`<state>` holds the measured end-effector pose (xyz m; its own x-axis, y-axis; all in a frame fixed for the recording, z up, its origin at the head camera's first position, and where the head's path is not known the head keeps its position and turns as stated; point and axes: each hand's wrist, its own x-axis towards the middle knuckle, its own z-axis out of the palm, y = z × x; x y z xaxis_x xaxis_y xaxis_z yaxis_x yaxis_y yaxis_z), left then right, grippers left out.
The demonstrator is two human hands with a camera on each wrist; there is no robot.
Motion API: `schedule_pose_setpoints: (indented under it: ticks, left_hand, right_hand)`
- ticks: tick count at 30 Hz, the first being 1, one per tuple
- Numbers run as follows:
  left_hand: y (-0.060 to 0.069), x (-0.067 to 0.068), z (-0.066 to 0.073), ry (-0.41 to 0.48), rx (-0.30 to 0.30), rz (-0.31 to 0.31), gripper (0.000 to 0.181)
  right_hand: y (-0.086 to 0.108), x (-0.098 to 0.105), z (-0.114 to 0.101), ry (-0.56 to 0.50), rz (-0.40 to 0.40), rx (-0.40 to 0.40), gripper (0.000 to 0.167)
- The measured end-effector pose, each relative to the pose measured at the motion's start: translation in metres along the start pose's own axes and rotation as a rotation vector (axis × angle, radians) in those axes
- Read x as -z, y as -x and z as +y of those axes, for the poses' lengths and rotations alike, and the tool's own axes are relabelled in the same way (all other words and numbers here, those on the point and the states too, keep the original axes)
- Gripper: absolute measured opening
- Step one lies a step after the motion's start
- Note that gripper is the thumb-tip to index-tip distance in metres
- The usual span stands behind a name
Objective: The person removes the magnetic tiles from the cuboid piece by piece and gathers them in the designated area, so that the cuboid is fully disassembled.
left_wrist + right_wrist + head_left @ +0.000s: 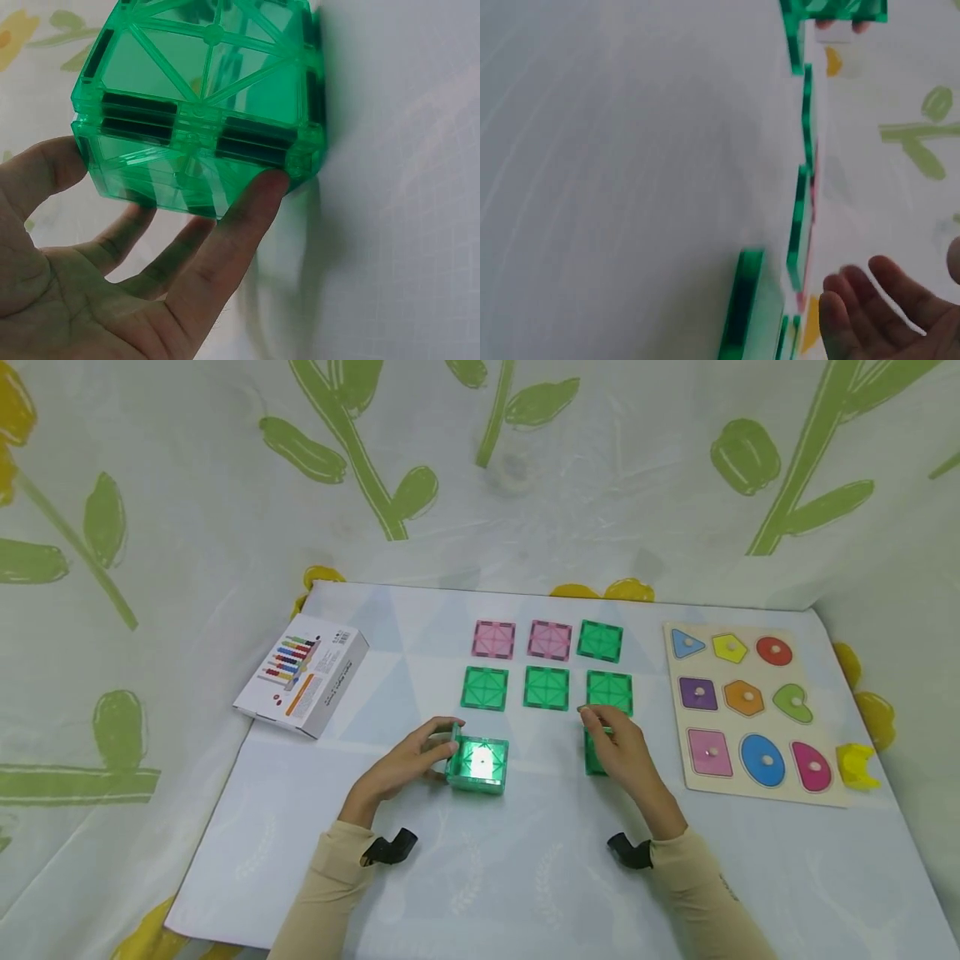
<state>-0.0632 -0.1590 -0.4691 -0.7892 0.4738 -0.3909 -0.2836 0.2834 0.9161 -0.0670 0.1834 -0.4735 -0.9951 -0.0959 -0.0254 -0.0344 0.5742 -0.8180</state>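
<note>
My left hand (408,756) grips a green magnetic tile (150,176) at the left side of a boxy green tile structure (480,768) on the table. The tile's upper edge stands above the structure's top, which reflects a bright light. In the left wrist view, fingers lie around the tile's edges. My right hand (626,760) hovers over a green tile (593,762) lying flat and partly hidden by it. Its fingers are loosely bent, and the right wrist view shows nothing in them. Behind the hand lies another green tile (611,685).
Two pink tiles (493,640) and several green tiles (546,687) lie in rows at the back. On the right are a shape puzzle board (757,791) and a yellow piece (855,767). A white box (303,672) sits at the left edge.
</note>
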Motion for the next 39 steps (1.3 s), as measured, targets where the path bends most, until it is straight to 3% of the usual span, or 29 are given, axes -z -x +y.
schedule_pose_setpoints:
  ticks: [9, 15, 18, 23, 32, 39]
  left_hand:
    - [0.0, -0.001, 0.0, 0.012, 0.001, 0.005, 0.053]
    - [-0.001, 0.0, -0.001, 0.015, -0.012, -0.009, 0.053]
    - [-0.001, 0.0, -0.002, 0.018, -0.021, -0.014, 0.053]
    - [-0.001, -0.001, -0.002, 0.005, -0.022, -0.009, 0.053]
    - [-0.001, -0.001, -0.002, 0.005, -0.028, -0.015, 0.053]
    - [0.001, -0.001, 0.0, 0.014, -0.029, -0.015, 0.055]
  right_hand:
    - [-0.004, -0.028, -0.029, -0.219, -0.28, 0.195, 0.041]
    - [0.006, -0.058, -0.042, -0.215, -0.483, 0.21, 0.038]
    - [0.011, -0.071, -0.046, -0.202, -0.543, 0.222, 0.041]
    - [0.015, -0.086, -0.052, -0.145, -0.548, 0.271, 0.046]
    - [0.017, -0.099, -0.056, -0.13, -0.558, 0.337, 0.03]
    - [0.018, -0.103, -0.055, -0.091, -0.524, 0.391, 0.029]
